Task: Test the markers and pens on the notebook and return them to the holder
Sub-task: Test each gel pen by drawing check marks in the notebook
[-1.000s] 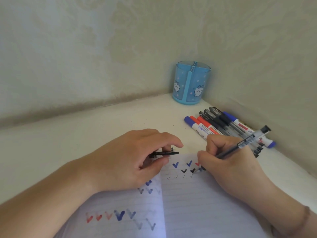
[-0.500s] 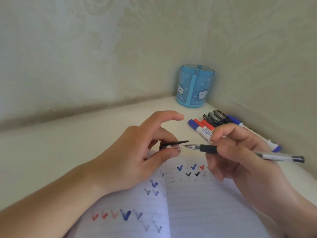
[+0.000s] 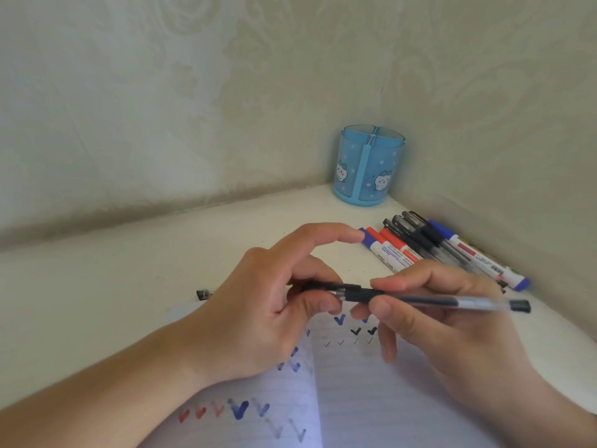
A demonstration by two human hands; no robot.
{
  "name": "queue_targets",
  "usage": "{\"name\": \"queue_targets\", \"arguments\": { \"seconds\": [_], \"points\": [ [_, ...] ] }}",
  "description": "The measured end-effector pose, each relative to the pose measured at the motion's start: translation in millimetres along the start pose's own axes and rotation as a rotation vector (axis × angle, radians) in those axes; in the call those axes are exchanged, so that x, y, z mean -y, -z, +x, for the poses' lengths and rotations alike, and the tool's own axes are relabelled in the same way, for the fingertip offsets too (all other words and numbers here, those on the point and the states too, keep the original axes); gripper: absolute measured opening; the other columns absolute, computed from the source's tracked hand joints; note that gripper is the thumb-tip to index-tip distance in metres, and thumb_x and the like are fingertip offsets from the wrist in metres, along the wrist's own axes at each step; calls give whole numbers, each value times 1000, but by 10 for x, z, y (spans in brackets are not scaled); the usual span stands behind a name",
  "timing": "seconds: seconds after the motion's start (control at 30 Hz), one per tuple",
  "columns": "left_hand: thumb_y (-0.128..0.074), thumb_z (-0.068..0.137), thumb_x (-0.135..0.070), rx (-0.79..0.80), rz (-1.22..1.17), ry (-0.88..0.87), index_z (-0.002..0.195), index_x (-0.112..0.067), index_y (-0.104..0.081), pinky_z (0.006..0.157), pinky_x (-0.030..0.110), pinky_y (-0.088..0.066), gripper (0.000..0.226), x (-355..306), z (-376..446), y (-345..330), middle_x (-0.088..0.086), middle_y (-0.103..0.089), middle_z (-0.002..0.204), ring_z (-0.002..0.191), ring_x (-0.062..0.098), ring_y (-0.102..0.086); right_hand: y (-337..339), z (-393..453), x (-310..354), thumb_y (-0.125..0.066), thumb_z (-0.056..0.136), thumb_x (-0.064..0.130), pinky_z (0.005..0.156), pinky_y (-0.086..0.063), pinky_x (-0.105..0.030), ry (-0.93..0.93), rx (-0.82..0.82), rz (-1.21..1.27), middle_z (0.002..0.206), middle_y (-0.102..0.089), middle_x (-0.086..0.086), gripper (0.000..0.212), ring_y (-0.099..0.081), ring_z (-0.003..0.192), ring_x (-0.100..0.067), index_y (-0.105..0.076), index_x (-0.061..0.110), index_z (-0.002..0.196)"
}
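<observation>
My right hand [image 3: 442, 321] grips a clear black-ink gel pen [image 3: 452, 301] held level above the open lined notebook [image 3: 371, 399]. Its tip end sits inside the black pen cap [image 3: 323, 287], which my left hand [image 3: 277, 302] pinches between thumb and fingers. The notebook pages carry red, blue and black tick marks. The blue holder [image 3: 370, 164] with cat pictures stands in the far corner; nothing shows above its rim. A row of markers and pens [image 3: 429, 250] lies on the desk between the holder and my right hand.
The white desk [image 3: 129, 286] meets patterned walls at the back and on the right. A small dark object [image 3: 203, 294] lies on the desk left of my left hand, near the notebook's top edge.
My right hand lifted the pen off the page and turned it level. Both hands came together, and the pen's tip has gone into the cap held by my left hand.
</observation>
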State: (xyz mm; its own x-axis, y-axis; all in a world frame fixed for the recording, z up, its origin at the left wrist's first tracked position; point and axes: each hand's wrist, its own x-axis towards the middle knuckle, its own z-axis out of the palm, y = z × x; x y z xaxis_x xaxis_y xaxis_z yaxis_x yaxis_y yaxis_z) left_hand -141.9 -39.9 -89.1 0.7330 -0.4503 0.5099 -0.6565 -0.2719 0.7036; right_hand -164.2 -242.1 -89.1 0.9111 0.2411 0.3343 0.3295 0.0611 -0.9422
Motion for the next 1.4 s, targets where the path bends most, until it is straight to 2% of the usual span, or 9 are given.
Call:
{"name": "queue_targets", "arguments": {
  "seconds": [0.13,0.33,0.4,0.53,0.63,0.83,1.07,1.3,1.4],
  "points": [
    [-62,90,-15,29,1,65,129,-36,-47,70,37,-50,47,47,18,-20,-11,-71,82,75,20,-66,-9,24,-33,-82,62,47,48,-53,-29,4,-22,-79,72,-75,-11,34,-62,46,-24,-75,20,81],
    [-63,92,-14,-74,115,90,113,-32,-59,69,5,-39,28,132,61,69,-14,-68,85,75,0,-59,274,116,153,-75,67,55,44,-35,-19,77,-151,-40,69,-73,-11,36,-56,51,-22,-77,21,78],
    [-61,91,-19,-92,201,63,112,-38,-58,73,3,-38,29,146,61,72,-16,-68,87,79,-5,-58,333,105,127,-78,75,31,45,-40,-20,102,-253,-268,67,-72,2,5,-56,52,-8,-76,28,72],
    [-62,92,-31,-22,274,18,120,-41,-54,78,13,-49,30,140,16,19,-16,-68,96,89,-2,-64,198,52,-21,-73,71,49,61,-47,-18,225,-166,-973,76,-66,20,14,-60,78,-3,-72,38,78],
    [-61,89,-45,-18,348,55,127,-44,-50,87,16,-46,39,130,4,30,-19,-66,101,98,-2,-60,260,104,-75,-68,76,47,71,-43,-25,326,-161,-1124,86,-63,17,16,-53,88,-8,-73,33,80],
    [-60,88,-50,49,634,278,123,-41,-56,97,13,-33,36,127,14,91,-29,-53,118,108,-6,-41,756,238,32,-70,82,39,57,-45,-34,-37,-582,-1159,58,-54,7,15,-54,64,-26,-63,38,68],
    [-50,95,-41,128,707,410,96,-37,-72,90,26,-40,22,125,15,99,-22,-60,102,100,4,-47,930,334,-103,-58,86,49,61,-53,-35,-349,-518,-1386,73,-70,-1,23,-60,70,-31,-74,33,82],
    [-49,96,-31,107,759,313,99,-34,-67,90,26,-37,18,136,27,96,-19,-63,100,99,6,-50,687,279,-47,-54,83,49,59,-49,-33,-62,-527,-1276,65,-60,10,28,-60,68,-26,-74,31,91],
    [-56,94,-26,-7,751,206,91,-32,-64,71,22,-37,10,125,25,78,-19,-66,82,80,7,-56,335,170,-41,-55,78,61,54,-46,-28,119,-309,-1066,64,-58,8,35,-53,58,-11,-70,39,101]
  ]
}}
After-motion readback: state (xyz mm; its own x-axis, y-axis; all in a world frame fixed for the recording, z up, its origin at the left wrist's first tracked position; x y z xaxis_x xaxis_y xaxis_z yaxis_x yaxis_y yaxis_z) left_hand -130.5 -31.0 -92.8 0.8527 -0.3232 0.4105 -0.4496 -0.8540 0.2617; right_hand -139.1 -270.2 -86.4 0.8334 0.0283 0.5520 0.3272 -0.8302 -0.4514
